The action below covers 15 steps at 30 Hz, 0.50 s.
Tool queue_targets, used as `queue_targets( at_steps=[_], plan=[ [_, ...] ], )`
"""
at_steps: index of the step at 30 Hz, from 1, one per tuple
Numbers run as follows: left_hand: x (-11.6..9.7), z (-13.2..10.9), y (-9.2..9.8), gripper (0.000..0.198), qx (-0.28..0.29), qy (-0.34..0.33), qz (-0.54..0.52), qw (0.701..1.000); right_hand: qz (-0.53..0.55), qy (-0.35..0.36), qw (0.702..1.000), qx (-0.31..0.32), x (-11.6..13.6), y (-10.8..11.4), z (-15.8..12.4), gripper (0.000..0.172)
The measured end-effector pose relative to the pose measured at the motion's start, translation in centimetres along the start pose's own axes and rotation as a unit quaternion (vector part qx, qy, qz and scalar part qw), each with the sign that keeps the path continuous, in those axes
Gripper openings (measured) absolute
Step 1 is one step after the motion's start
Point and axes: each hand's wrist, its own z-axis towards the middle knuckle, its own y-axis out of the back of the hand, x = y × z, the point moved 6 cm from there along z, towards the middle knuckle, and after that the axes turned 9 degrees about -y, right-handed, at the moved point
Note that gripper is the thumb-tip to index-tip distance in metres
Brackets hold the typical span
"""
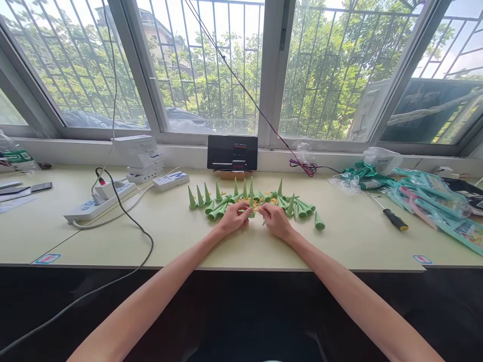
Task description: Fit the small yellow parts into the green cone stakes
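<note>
My left hand (234, 218) is closed around the base of a small green cone (251, 199), whose tip points up. Close beside it, my right hand (278, 220) has thumb and fingertips pinched together; whatever is between them is too small to make out. Small yellow pieces (256, 202) lie scattered just beyond both hands. Several green cones (199, 197) stand upright to the left and behind the hands. Others lie on their sides in a pile (217, 213) by my left hand and in another group (303, 207) to the right. One lone cone (319, 221) lies farther right.
A dark tablet-like screen (219, 151) stands against the window ledge. On the left are a white power strip (101, 201), stacked white boxes (141, 156) and a dark cable (151, 241) crossing the table edge. A screwdriver (394, 219) and plastic-wrapped turquoise items (433, 196) lie right.
</note>
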Motion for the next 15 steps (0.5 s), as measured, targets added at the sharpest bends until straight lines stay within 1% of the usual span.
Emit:
queue_targets(
  at_steps=[8, 15],
  plan=[
    [-0.06, -0.02, -0.19, 0.035, 0.012, 0.000, -0.007, 1.000, -0.017, -0.007, 1.000, 0.019, -0.14, -0.23, -0.05, 0.038],
    [-0.25, 0.03, -0.19, 0.035, 0.010, 0.009, 0.003, 1.000, -0.008, -0.019, 1.000, 0.011, -0.30, -0.13, -0.02, 0.036]
  ],
)
